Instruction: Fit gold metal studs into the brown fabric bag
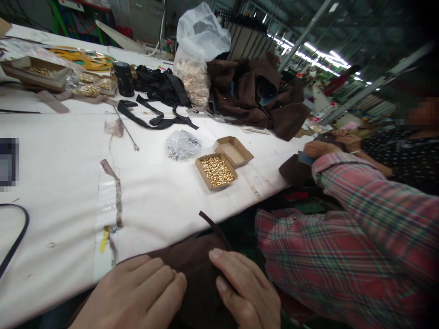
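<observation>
A dark brown fabric piece [195, 274] lies at the table's front edge, close to me. A narrow brown strip [214, 226] sticks up from its far side. My left hand [133, 292] is closed on the fabric's left part, fingers curled over it and thumb hidden. At the right edge, my right hand [248, 290] grips the same fabric, with its thumb and forefinger a little apart on top. The fabric's lower part is out of sight below my hands.
A small cardboard box [216, 171] of gold metal fittings stands mid-table, beside its lid [235, 151] and a plastic bag [183, 145] of fittings. Brown fabric [257, 96] is heaped behind. A co-worker's plaid sleeve [370, 183] is close on my right. A metal-tipped tool [128, 132] lies left.
</observation>
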A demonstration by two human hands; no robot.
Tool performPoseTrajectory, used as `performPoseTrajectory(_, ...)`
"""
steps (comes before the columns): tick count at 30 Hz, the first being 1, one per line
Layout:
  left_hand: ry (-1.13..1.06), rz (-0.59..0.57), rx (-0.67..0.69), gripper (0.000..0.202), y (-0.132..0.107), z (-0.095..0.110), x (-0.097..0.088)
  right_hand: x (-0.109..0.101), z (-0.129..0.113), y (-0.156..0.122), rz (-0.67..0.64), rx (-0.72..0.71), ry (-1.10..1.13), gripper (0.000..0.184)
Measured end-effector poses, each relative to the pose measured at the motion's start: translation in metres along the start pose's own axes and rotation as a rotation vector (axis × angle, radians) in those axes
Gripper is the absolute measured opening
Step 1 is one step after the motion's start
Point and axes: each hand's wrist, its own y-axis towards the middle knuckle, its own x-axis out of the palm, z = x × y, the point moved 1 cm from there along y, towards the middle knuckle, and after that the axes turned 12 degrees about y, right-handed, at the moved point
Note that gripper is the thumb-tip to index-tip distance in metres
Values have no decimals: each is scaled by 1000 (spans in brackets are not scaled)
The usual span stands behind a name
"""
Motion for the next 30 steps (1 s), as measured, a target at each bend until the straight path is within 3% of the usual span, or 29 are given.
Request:
performPoseTrajectory(5, -4, -14, -4, 30, 2, 1, 0, 8, 4, 1, 103, -4, 33, 26)
performPoseTrajectory(12, -32, -81, -118, 48, -5, -1, -2, -5, 17, -1, -64, -53, 91, 24)
performPoseTrajectory(17, -19, -368, -38, 86, 3, 0, -2, -9, 17, -2, -90, -58, 100, 21)
performPoseTrajectory(26, -206, -459, 10, 58, 13, -4, -8, -2, 8, -11, -16, -27, -10, 21)
performPoseTrajectory(30, -190, -447, 6, 46, 19, -4, -8, 2, 5, -18, 43, 75, -30, 22)
